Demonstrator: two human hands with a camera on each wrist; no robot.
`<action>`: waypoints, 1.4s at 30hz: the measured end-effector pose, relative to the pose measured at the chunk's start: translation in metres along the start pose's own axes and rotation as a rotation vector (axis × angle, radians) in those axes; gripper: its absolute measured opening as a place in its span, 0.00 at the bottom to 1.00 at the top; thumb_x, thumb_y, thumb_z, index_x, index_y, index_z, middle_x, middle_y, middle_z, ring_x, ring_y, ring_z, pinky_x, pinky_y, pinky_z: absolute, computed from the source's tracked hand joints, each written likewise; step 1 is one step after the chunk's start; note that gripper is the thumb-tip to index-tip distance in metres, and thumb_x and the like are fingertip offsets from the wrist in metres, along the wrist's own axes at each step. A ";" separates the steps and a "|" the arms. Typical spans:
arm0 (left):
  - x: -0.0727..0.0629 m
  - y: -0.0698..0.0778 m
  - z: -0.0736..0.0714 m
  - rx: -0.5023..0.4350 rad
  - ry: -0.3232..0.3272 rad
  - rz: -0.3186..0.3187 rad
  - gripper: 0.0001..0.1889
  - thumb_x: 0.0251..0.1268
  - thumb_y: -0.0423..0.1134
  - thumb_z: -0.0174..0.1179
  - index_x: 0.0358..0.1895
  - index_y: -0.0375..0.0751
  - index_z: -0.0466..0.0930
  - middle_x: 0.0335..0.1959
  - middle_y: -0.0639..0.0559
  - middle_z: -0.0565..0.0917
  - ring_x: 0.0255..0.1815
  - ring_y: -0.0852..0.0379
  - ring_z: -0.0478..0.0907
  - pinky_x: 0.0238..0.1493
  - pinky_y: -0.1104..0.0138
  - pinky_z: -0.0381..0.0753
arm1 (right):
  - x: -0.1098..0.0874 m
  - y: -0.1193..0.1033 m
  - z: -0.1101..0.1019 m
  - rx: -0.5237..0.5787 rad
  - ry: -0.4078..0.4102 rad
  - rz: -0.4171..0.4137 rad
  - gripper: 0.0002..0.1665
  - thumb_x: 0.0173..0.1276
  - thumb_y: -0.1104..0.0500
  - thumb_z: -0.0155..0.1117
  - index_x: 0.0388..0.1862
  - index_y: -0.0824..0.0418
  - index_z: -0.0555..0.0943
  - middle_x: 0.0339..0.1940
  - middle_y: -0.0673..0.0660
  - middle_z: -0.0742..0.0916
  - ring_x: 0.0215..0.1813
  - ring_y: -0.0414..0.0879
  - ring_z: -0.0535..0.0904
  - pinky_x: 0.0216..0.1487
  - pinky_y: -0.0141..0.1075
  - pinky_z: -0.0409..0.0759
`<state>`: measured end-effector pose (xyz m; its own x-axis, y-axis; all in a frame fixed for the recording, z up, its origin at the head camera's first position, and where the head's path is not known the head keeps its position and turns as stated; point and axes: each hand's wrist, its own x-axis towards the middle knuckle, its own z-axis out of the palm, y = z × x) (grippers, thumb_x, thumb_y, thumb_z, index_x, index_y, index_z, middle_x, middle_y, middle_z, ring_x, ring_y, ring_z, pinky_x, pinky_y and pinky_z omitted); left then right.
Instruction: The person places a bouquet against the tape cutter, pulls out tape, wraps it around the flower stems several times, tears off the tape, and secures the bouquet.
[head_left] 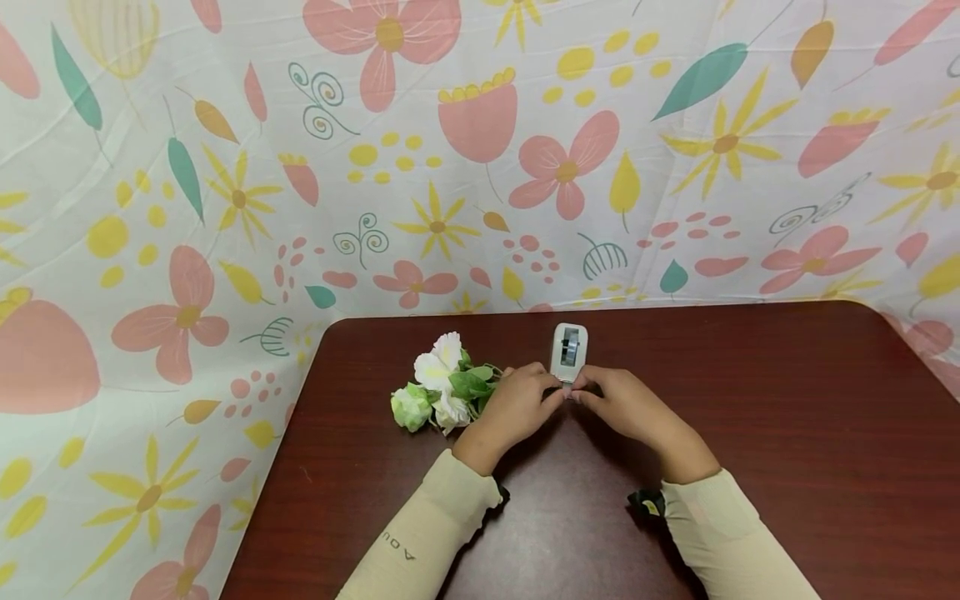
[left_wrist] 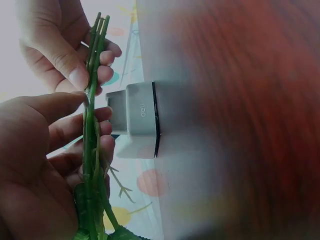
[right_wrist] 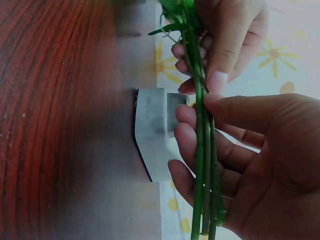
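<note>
A bunch of artificial flowers (head_left: 432, 372), white and pale green with green leaves, lies at the left of the hands in the head view. My left hand (head_left: 516, 406) pinches its green stems (left_wrist: 89, 145) between thumb and fingers. Closer to the cut ends, my right hand (head_left: 632, 406) grips the same stems. Both thumb tips meet on the stems in the wrist views. A small pale, shiny patch shows there; I cannot tell what it is. Just beyond the fingertips stands a white tape dispenser (left_wrist: 141, 112) marked "deli".
The dark red wooden table (head_left: 787, 417) has its far edge just behind the dispenser. A cloth (head_left: 480, 192) printed with flowers hangs behind and to the left. Dark wrist straps (head_left: 647, 503) show under the beige sleeves (head_left: 731, 529).
</note>
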<state>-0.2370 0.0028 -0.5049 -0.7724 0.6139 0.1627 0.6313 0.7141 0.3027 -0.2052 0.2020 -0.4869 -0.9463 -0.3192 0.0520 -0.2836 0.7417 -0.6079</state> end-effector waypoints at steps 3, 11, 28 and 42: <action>0.000 0.000 0.000 0.000 -0.002 0.010 0.15 0.78 0.52 0.53 0.52 0.53 0.88 0.41 0.59 0.83 0.41 0.62 0.79 0.45 0.65 0.70 | 0.001 0.001 0.002 -0.006 0.001 -0.001 0.04 0.74 0.58 0.64 0.39 0.58 0.83 0.36 0.49 0.88 0.36 0.40 0.79 0.41 0.38 0.76; 0.001 -0.001 0.002 -0.011 -0.025 0.008 0.15 0.78 0.52 0.53 0.47 0.55 0.89 0.35 0.61 0.82 0.37 0.64 0.77 0.39 0.69 0.64 | 0.003 0.004 0.003 -0.007 -0.013 -0.013 0.03 0.73 0.60 0.64 0.37 0.56 0.83 0.35 0.49 0.88 0.36 0.40 0.78 0.40 0.38 0.76; 0.002 -0.004 0.007 -0.082 -0.080 -0.065 0.14 0.79 0.50 0.53 0.48 0.54 0.90 0.36 0.60 0.84 0.41 0.63 0.80 0.49 0.61 0.73 | 0.006 0.007 0.008 0.000 -0.063 0.022 0.04 0.73 0.61 0.64 0.37 0.55 0.84 0.30 0.48 0.86 0.31 0.39 0.76 0.37 0.36 0.74; 0.004 -0.006 0.010 -0.114 -0.081 -0.059 0.14 0.78 0.49 0.55 0.42 0.53 0.90 0.30 0.59 0.80 0.31 0.63 0.76 0.37 0.68 0.65 | 0.009 0.004 0.017 0.019 0.105 0.087 0.14 0.73 0.58 0.64 0.48 0.64 0.73 0.31 0.53 0.87 0.29 0.41 0.78 0.36 0.37 0.75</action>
<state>-0.2427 0.0046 -0.5157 -0.7972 0.6001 0.0667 0.5692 0.7100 0.4146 -0.2127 0.1918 -0.5024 -0.9785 -0.1899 0.0807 -0.1978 0.7520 -0.6288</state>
